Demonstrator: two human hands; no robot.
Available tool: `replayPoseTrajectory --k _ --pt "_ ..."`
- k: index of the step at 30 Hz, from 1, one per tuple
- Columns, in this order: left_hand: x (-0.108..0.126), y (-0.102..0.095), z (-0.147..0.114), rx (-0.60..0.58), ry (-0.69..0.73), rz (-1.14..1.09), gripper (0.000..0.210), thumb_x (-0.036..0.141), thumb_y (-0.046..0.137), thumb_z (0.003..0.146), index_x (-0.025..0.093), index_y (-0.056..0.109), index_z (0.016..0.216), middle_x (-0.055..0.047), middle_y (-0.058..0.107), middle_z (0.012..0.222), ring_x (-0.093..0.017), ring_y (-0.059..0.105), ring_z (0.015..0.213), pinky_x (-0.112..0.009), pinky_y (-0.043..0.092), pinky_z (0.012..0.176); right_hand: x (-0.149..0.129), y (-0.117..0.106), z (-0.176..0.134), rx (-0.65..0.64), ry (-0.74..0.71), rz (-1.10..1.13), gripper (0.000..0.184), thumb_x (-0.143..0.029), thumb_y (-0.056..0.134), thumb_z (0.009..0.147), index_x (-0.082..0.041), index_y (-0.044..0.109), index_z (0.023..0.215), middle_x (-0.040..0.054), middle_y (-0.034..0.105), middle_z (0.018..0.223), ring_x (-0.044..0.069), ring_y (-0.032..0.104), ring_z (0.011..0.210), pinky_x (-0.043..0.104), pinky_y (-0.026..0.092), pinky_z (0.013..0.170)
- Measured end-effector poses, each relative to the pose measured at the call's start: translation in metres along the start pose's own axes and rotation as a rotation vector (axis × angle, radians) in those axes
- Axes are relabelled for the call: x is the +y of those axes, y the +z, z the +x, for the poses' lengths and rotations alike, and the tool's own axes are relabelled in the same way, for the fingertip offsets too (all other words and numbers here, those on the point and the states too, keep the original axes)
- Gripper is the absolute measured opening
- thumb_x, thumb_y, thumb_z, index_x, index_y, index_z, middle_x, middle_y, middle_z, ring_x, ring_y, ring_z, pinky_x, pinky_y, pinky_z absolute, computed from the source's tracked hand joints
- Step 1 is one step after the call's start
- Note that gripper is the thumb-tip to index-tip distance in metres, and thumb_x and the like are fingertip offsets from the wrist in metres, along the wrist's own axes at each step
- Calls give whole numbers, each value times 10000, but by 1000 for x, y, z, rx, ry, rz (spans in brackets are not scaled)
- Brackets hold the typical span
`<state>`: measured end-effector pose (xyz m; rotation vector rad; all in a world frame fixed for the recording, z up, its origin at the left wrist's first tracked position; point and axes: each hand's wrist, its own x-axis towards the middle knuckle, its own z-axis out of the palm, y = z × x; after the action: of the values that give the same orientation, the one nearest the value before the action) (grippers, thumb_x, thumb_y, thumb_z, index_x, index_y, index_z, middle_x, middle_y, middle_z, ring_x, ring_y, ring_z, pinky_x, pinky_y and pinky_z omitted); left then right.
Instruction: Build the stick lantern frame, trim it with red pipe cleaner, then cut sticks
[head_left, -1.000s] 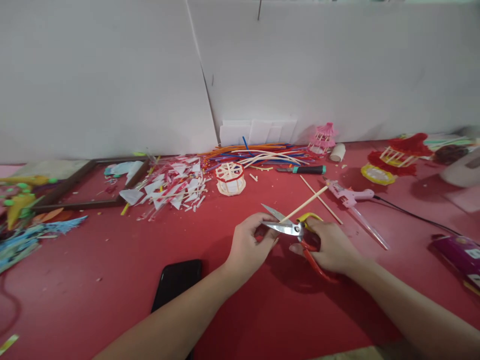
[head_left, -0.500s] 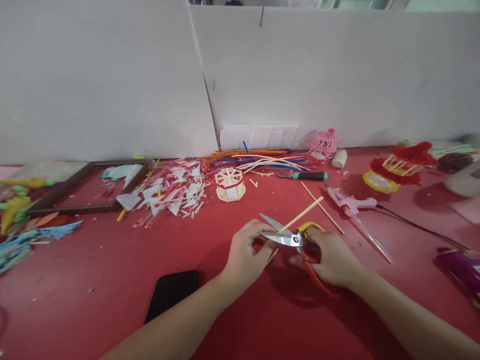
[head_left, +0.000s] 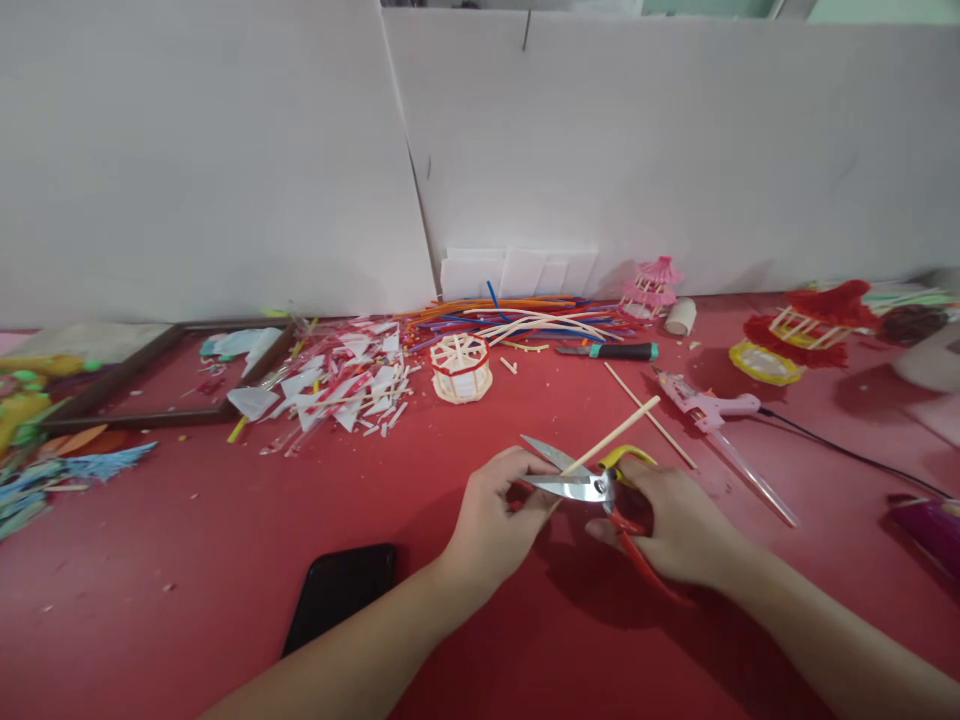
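My left hand [head_left: 495, 515] pinches a thin pale wooden stick [head_left: 619, 430], which slants up to the right. In my right hand [head_left: 679, 520] is a pair of scissors [head_left: 576, 487] with one yellow and one red-orange handle. The blades are parted and point left, with the stick lying between them close to my left fingers. Beyond my hands stands a small round frame of pale sticks with a red band [head_left: 460, 368]. Another pale stick [head_left: 651, 418] lies on the red table [head_left: 247, 560] behind the scissors.
A pink glue gun [head_left: 709, 405] with a cord lies at right, near a red and yellow model [head_left: 810, 330]. A utility knife [head_left: 622, 352] rests near coloured pipe cleaners. Paper and plastic scraps [head_left: 337, 385] are heaped left of centre. A black phone [head_left: 341, 590] is beside my left forearm.
The scissor blades have closed a little around the stick. The stick's far end has tipped slightly lower and to the right, and my right hand has shifted slightly right.
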<state>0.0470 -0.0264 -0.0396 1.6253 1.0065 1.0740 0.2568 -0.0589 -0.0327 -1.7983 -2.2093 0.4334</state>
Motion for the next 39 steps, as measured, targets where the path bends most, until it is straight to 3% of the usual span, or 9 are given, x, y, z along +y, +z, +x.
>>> replayPoseTrajectory --k 11,19,25,39 --pt "-1 2 1 -33 -74 -18 79 173 606 755 176 675 795 -22 706 733 -121 630 622 -211 483 574 4 -5 -3 -3 -16 -65 297 -463 649 760 -226 478 819 24 592 683 169 523 570 275 334 529" --pt "5 4 -2 -5 -27 -37 81 142 607 774 173 679 791 -20 720 742 -100 627 612 -178 459 560 4 -5 -3 1 -45 -55 347 -521 659 767 -227 489 838 16 577 689 160 508 541 280 327 506" --pt "2 6 -3 -36 -17 -115 77 117 580 767 167 638 774 -14 694 742 -91 612 615 -177 458 565 7 -5 -4 -21 -22 -26 318 -488 658 759 -227 487 826 36 623 739 186 570 618 283 353 552" --pt "2 9 -4 -52 -111 -163 21 164 632 762 167 615 750 -2 660 713 -87 566 590 -197 458 565 10 -6 -7 -42 -39 18 288 -488 620 793 -225 508 822 37 637 747 174 554 607 278 371 560"
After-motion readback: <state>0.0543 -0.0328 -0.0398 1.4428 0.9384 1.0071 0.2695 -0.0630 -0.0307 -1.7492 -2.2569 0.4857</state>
